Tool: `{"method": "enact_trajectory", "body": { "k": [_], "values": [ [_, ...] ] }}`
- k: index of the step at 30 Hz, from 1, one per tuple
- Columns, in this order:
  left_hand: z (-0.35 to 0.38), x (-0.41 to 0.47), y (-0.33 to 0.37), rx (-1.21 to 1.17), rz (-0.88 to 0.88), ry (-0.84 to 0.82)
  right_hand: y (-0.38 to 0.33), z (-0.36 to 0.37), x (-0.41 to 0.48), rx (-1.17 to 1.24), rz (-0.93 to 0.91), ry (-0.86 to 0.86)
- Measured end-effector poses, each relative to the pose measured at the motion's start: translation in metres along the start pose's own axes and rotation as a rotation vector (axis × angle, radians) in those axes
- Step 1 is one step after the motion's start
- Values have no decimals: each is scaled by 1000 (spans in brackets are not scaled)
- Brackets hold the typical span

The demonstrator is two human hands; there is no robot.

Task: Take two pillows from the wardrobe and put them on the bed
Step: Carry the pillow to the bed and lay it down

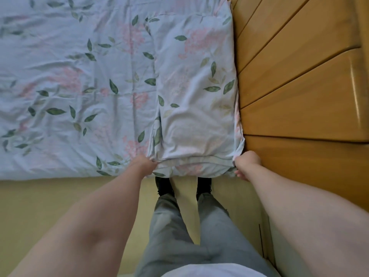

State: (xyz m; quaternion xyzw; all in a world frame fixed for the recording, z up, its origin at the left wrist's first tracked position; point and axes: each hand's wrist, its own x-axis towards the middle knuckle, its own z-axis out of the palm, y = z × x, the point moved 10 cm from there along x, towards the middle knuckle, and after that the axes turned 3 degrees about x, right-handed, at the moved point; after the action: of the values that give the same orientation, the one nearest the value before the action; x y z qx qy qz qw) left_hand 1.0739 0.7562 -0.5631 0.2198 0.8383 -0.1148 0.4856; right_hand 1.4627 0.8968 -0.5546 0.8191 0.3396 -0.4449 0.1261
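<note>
A pillow (pixel 196 92) in a pale blue case with pink flowers and green leaves lies on the bed (pixel 60 76), along the bed's right side against the wooden headboard. Its near end hangs slightly over the bed's front edge. My left hand (pixel 145 163) grips the pillow's near left corner. My right hand (pixel 246 162) grips its near right corner. The bed sheet has the same floral print as the pillow. Only this one pillow can be made out. The wardrobe is out of view.
A wooden headboard (pixel 299 76) with stepped panels rises along the right. My legs in grey trousers (pixel 199 226) and dark shoes stand on the yellowish floor (pixel 50 206) right at the bed's edge.
</note>
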Motion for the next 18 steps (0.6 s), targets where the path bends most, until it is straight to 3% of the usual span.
{"method": "enact_trajectory", "body": {
  "k": [4,7,10,13,18],
  "values": [
    [4,-15,-19,-253,-72,-59,-6,4,-4,72,-14,-32],
    [-4,-15,-25,-318,-54,-19,-9,-10,2,46,-61,97],
    [-11,-18,-32,-319,-57,-11,-23,-28,-2,-98,-241,249],
    [-20,-27,-35,-215,-45,35,-31,-25,-11,-337,-351,235],
    [-16,-36,-50,8,-86,70,-24,-20,-23,-789,-347,154]
  ]
}}
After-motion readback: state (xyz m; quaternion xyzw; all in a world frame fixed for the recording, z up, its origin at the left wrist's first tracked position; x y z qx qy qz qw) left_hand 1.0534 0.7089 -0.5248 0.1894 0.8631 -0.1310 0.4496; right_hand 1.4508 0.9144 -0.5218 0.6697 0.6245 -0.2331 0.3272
